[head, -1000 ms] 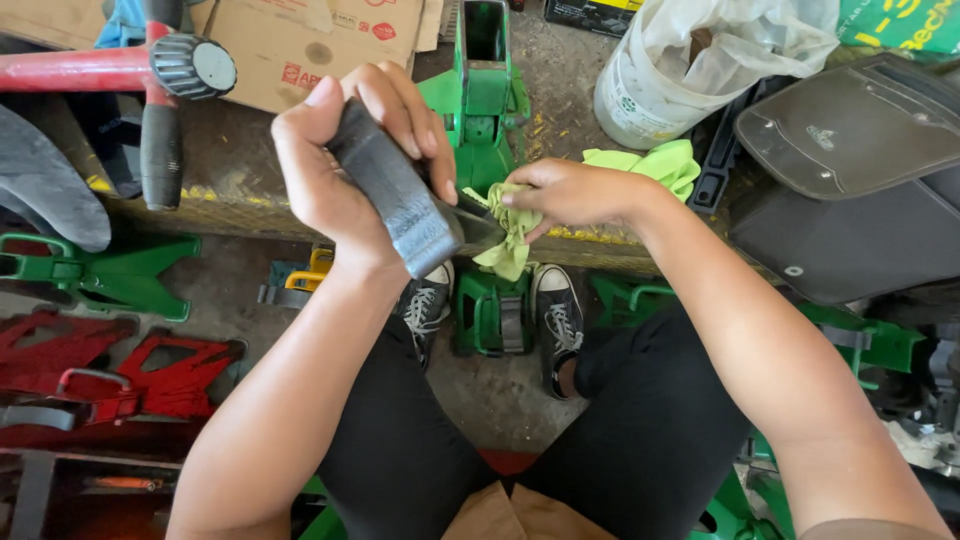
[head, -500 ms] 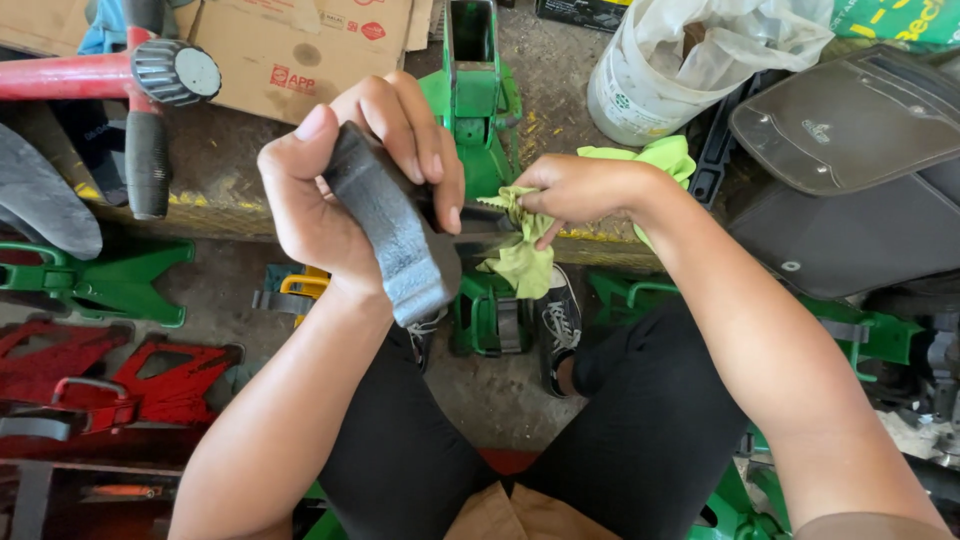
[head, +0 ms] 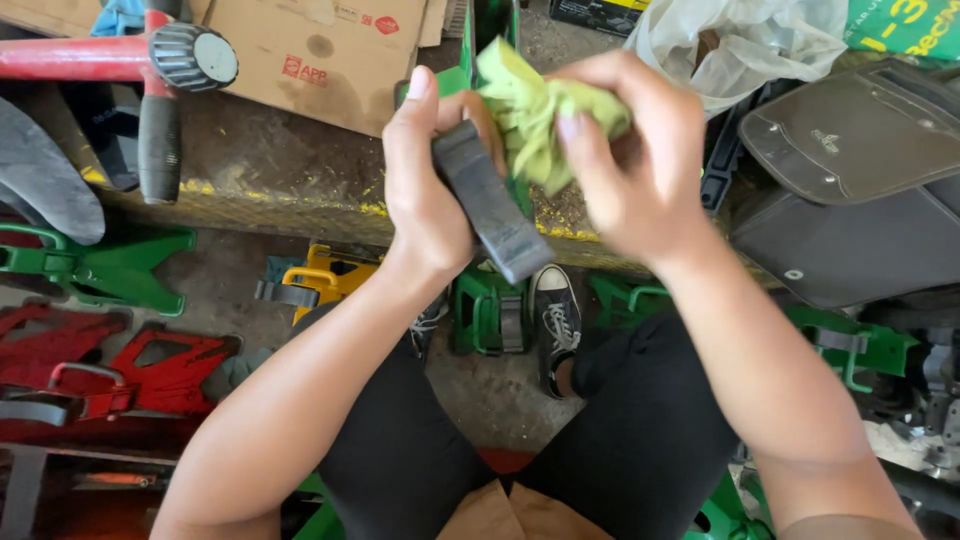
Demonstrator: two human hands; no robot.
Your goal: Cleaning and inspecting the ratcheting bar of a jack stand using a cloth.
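My left hand (head: pixel 425 190) grips a long dark grey rubber-like handle piece (head: pixel 490 205), held up in front of me and tilted down to the right. My right hand (head: pixel 625 165) is closed around a bunched light green cloth (head: pixel 525 110), pressing it against the upper end of the grey piece. That upper end is hidden under the cloth and my fingers. Both hands are raised close together above my knees.
Green metal stands (head: pixel 100 265) and red ones (head: pixel 140 365) lie on the floor at left. A yellow part (head: pixel 325 280) sits near my left knee. A cardboard box (head: pixel 300 50), a red bar with a black knob (head: pixel 190 55), a plastic bag (head: pixel 740 40) and dark seat covers (head: pixel 850 190) surround me.
Both hands have risen toward the camera. The green cloth, which hung loosely from my right hand, is now bunched over the top of the grey piece.
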